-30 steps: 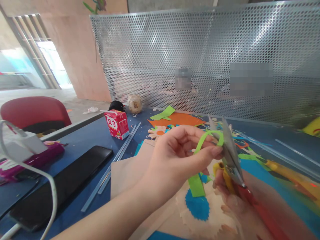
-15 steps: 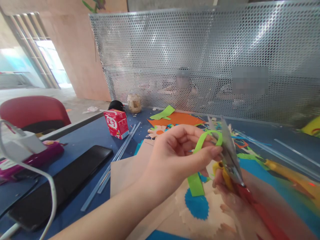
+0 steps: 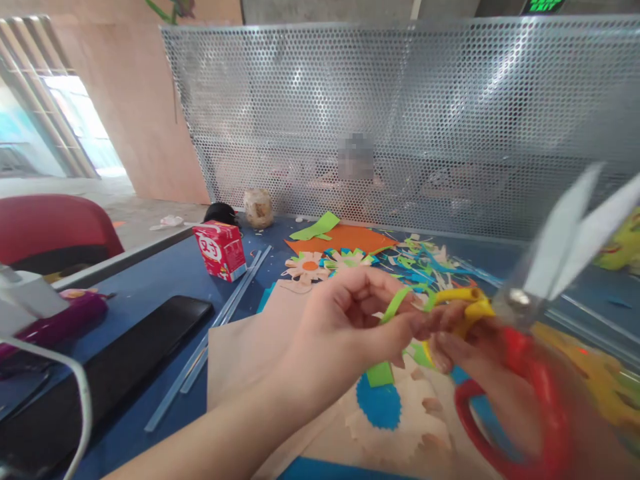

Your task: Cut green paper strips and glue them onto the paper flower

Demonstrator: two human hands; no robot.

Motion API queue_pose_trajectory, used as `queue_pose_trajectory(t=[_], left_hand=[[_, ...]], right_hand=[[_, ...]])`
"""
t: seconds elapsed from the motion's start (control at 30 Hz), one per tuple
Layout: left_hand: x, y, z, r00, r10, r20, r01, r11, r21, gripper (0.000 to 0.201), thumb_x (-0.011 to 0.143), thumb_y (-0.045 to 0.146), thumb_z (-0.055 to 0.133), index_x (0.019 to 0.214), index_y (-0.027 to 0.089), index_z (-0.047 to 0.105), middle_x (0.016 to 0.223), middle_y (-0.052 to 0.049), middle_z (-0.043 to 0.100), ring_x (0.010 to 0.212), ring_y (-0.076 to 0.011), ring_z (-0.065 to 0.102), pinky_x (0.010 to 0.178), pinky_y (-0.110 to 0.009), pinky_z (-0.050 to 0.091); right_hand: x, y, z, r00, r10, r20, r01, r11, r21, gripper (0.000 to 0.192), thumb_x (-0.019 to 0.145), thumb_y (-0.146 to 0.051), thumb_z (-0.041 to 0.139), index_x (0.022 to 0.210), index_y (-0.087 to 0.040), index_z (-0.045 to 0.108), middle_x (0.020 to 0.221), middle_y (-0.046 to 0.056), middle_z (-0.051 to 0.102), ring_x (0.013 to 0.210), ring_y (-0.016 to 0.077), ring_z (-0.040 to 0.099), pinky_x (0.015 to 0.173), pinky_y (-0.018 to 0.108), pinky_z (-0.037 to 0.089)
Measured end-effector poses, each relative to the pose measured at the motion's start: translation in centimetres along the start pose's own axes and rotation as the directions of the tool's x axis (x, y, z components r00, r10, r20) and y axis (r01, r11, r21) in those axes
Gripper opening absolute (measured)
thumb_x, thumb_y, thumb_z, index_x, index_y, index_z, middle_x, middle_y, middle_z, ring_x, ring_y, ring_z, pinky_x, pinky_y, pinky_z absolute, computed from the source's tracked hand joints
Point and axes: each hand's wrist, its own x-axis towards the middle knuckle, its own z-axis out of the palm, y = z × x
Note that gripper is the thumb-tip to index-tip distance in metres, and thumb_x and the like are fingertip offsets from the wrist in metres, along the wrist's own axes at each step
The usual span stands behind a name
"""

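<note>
Seen from the head camera, the left hand [image 3: 345, 320] pinches a curved green strip [image 3: 395, 303] at the middle of the scene, its lower end hanging before a blue oval [image 3: 379, 405] on a jagged beige cutout [image 3: 420, 427]. The right hand [image 3: 483, 353], partly blurred, curls its fingers around scissors [image 3: 520, 300] with red and yellow handles, its fingertips close against the left hand's. The blades stand apart, pointing far and right, and cover part of the view there. The left forearm crosses in front of a beige sheet [image 3: 245, 347].

Beyond the hands lie flower cutouts [image 3: 309, 265], an orange sheet [image 3: 350, 238] with a green piece [image 3: 316, 227] on it, and, farther right, a tangle of thin scraps [image 3: 430, 260]. To the left are clear sticks [image 3: 227, 310], a red drink box [image 3: 220, 250] and a jar [image 3: 259, 208]; nearer left, a black phone [image 3: 115, 360] and a white cable [image 3: 83, 400].

The table [image 3: 173, 277] is dark blue, closed off at the far side by a perforated metal screen [image 3: 300, 100]. A red chair [image 3: 55, 223] stands at far left, before a pinkish wall [image 3: 120, 87] and a bright doorway [image 3: 80, 120].
</note>
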Motion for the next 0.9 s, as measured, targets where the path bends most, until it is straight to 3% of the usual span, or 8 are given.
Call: queue_pose_trajectory(t=[0.07,0.17,0.23,0.33,0.53,0.67,0.8,0.9], left_hand=[[-0.2,-0.3,0.3,0.998,-0.067,0.02,0.067,0.997,0.026,0.022,0.061,0.006,0.073,0.069,0.012,0.054,0.062,0.001,0.061,0.053,-0.0067,0.057,0.044,-0.012,0.047],[-0.3,-0.6,0.5,0.994,-0.11,0.008,0.11,0.992,0.068,0.023,0.061,0.011,0.074,0.069,0.012,0.053,0.061,0.002,0.061,0.048,-0.0052,0.054,0.043,-0.013,0.046],[-0.4,-0.8,0.6,0.992,-0.128,-0.001,0.128,0.987,0.1,0.022,0.062,0.014,0.074,0.069,0.012,0.053,0.062,0.001,0.06,0.049,-0.0053,0.054,0.043,-0.013,0.046],[-0.4,-1.0,0.6,0.989,-0.151,0.001,0.15,0.98,0.129,0.022,0.062,0.014,0.074,0.068,0.013,0.053,0.063,0.001,0.06,0.051,-0.0053,0.053,0.044,-0.013,0.046],[-0.6,-1.2,0.7,0.988,-0.154,0.015,0.15,0.977,0.155,0.02,0.064,0.012,0.072,0.069,0.013,0.052,0.062,0.002,0.06,0.05,-0.0047,0.053,0.045,-0.012,0.045],[-0.6,-1.1,0.7,0.988,-0.157,0.011,0.153,0.973,0.174,0.021,0.063,0.012,0.073,0.068,0.013,0.052,0.063,0.002,0.06,0.051,-0.0051,0.053,0.046,-0.013,0.045],[-0.5,-0.7,0.6,0.987,-0.16,0.021,0.153,0.97,0.187,0.023,0.061,0.015,0.075,0.068,0.013,0.053,0.063,0.001,0.059,0.054,-0.0069,0.054,0.047,-0.015,0.045],[-0.5,-0.3,0.5,0.989,-0.149,0.025,0.138,0.961,0.241,0.017,0.069,0.023,0.07,0.07,0.013,0.056,0.063,0.0,0.059,0.054,-0.0078,0.055,0.049,-0.017,0.046]], right_hand=[[0.2,0.1,-0.3,0.999,-0.021,-0.038,0.024,0.996,0.083,0.018,0.072,-0.036,0.071,0.071,-0.026,0.055,0.079,-0.001,0.059,0.074,0.0153,0.062,0.063,0.021,0.052],[0.1,0.2,-0.6,0.993,0.0,-0.116,0.019,0.987,0.162,0.019,0.07,-0.03,0.073,0.076,-0.025,0.056,0.072,-0.004,0.055,0.059,0.0099,0.057,0.051,0.014,0.048],[0.0,0.0,-0.6,0.997,0.012,-0.071,0.0,0.985,0.17,0.02,0.069,-0.029,0.074,0.075,-0.024,0.056,0.068,-0.005,0.056,0.052,0.0084,0.056,0.046,0.013,0.047],[0.0,-0.5,-0.6,1.0,-0.026,-0.01,0.027,0.995,0.098,0.018,0.07,-0.029,0.073,0.073,-0.024,0.057,0.067,-0.006,0.06,0.052,0.0081,0.059,0.048,0.012,0.05],[-0.1,-1.3,-0.3,0.993,-0.098,-0.071,0.089,0.989,-0.117,0.016,0.067,-0.031,0.071,0.069,-0.024,0.057,0.062,-0.006,0.063,0.046,0.01,0.059,0.042,0.014,0.051],[-0.4,-1.9,0.3,0.98,-0.08,-0.184,0.054,0.988,-0.141,0.016,0.064,-0.032,0.07,0.066,-0.024,0.056,0.053,-0.007,0.059,0.043,0.0105,0.057,0.04,0.015,0.049],[-0.5,-2.2,0.4,0.984,-0.097,-0.149,0.069,0.981,-0.181,0.016,0.064,-0.034,0.07,0.067,-0.025,0.057,0.053,-0.007,0.059,0.039,0.0101,0.055,0.035,0.016,0.047],[-0.5,-2.1,0.2,0.986,-0.11,-0.128,0.083,0.977,-0.198,0.014,0.065,-0.032,0.069,0.066,-0.025,0.057,0.053,-0.007,0.06,0.039,0.0107,0.055,0.033,0.016,0.045]])
